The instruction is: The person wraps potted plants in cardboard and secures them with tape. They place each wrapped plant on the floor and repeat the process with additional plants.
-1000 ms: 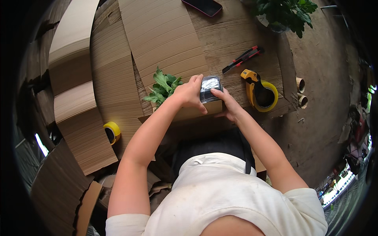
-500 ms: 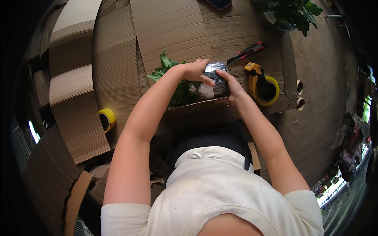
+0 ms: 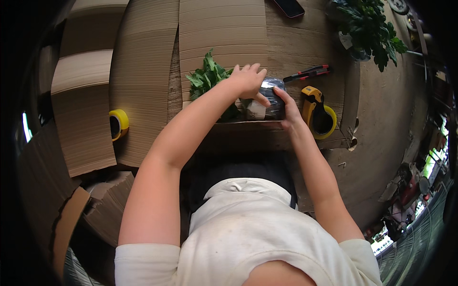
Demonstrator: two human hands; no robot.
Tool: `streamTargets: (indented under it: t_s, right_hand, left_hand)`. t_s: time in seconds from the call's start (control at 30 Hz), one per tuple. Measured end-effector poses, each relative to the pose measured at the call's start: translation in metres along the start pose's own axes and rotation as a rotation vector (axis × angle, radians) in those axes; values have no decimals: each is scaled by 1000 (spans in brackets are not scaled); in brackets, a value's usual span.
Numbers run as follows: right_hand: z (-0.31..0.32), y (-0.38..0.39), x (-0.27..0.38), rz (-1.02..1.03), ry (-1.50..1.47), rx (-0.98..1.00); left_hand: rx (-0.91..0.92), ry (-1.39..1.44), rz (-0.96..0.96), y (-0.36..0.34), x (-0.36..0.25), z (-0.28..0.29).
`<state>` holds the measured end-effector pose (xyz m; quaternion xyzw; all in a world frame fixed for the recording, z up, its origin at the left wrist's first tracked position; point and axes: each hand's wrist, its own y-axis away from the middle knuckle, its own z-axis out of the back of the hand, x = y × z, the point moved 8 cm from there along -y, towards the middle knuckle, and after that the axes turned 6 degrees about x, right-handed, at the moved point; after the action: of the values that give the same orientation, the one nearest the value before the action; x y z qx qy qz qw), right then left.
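A leafy green plant [image 3: 208,78] lies on its side near the table's front edge, its leaves to the left. At its right end is a dark pot [image 3: 275,106] wrapped in shiny clear film, with a pale patch on its side. My right hand [image 3: 291,113] grips the pot's right end, thumb on top and the other fingers mostly hidden. Over the pot's left part is my left hand [image 3: 249,83], open, fingers spread and thumb pointing down at the film. Whether that thumb touches it I cannot tell. My left forearm hides part of the leaves.
Right of the pot lie a box cutter [image 3: 307,73] and a yellow tape dispenser [image 3: 317,114]. A phone [image 3: 289,6] is at the far edge, another potted plant [image 3: 365,28] at far right. Cardboard sheets [image 3: 143,81] cover the left side, with a yellow tape roll [image 3: 120,124] on them.
My left hand has loosened from the wrapped pot, its fingers lifting and spreading. My right hand stays on the pot. The whole view has shifted a little.
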<state>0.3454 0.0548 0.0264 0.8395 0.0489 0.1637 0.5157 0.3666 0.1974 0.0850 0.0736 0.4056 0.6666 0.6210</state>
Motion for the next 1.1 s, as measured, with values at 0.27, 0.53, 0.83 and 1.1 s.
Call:
streamTargets:
  t_s: [0.27,0.53,0.83,1.1]
  right_hand:
    - [-7,3,6,20,-83,-18]
    - [-6,-3,9,58,-138,-3]
    - [4,-8,3,24,-84,41]
    - [-10,19,-5,99,24,-86]
  left_hand:
    - [-616,131,-58,135,-49,-40]
    - [-819,133,-38,168,-71,-62]
    - [-909,-142,114,138,-60,-60]
    - [-770,-185,1,83,-38,-35]
